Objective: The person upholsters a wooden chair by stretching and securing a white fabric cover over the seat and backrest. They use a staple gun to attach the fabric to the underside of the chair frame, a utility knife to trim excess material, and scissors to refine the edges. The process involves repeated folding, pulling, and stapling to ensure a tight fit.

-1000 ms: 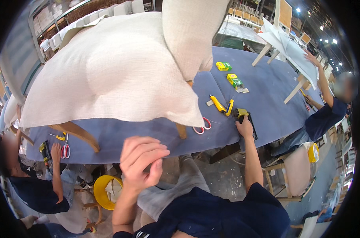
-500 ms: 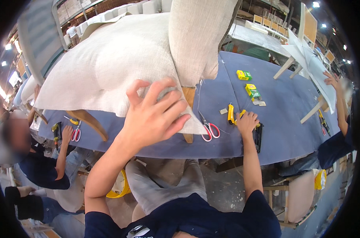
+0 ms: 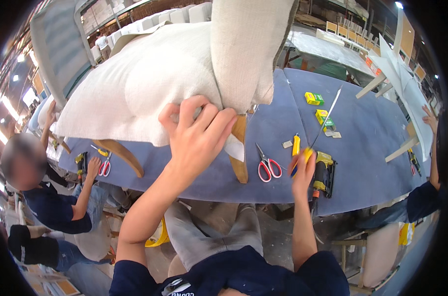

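At the blue table [image 3: 367,158], the left hand [image 3: 198,132] clutches beige fabric [image 3: 145,93]. The right hand [image 3: 303,176] grips a yellow-handled tool [image 3: 327,117] (red-handled scissors [image 3: 269,170] between).

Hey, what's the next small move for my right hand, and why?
I'd probably bring the yellow-handled tool in your right hand leftward to the cream fabric by your left hand. The left hand's fingers are curled into that fabric beside the wooden leg, while the tool's long thin shaft points away, over the table.
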Motion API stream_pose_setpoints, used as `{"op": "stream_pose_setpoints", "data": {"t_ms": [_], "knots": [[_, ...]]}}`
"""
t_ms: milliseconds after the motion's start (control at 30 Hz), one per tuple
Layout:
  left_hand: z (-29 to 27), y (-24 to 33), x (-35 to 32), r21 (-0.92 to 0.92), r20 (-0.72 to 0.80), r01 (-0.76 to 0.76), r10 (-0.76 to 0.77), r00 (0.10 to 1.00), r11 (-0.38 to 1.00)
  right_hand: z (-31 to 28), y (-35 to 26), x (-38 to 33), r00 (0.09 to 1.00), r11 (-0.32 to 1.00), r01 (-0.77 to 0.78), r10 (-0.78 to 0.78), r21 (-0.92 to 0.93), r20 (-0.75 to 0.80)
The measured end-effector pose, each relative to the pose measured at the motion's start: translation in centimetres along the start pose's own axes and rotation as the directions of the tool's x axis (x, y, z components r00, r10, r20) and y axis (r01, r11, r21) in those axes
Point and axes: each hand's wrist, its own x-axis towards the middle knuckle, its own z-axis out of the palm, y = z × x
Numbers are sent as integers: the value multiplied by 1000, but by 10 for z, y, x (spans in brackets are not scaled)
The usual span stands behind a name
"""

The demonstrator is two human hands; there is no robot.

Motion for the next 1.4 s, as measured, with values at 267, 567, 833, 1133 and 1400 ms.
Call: {"op": "stream_pose_setpoints", "data": {"t_ms": [267,567,833,1133,1400], "knots": [[11,9,2,43,-17,5,-5,1000,999,9,-23,-80,873,963,-265,213,58,439],[23,10,0,41,-66,46,-43,997,998,11,-22,-74,760,918,-394,299,43,577],[20,7,2,75,-76,40,-34,997,996,11,-13,-74,680,841,-528,338,115,651],[23,8,-1,75,-73,24,-18,997,997,12,-13,-56,636,811,-572,348,118,689],[22,9,1,77,-72,17,-11,997,997,14,-5,-46,656,837,-536,331,110,678]]}}
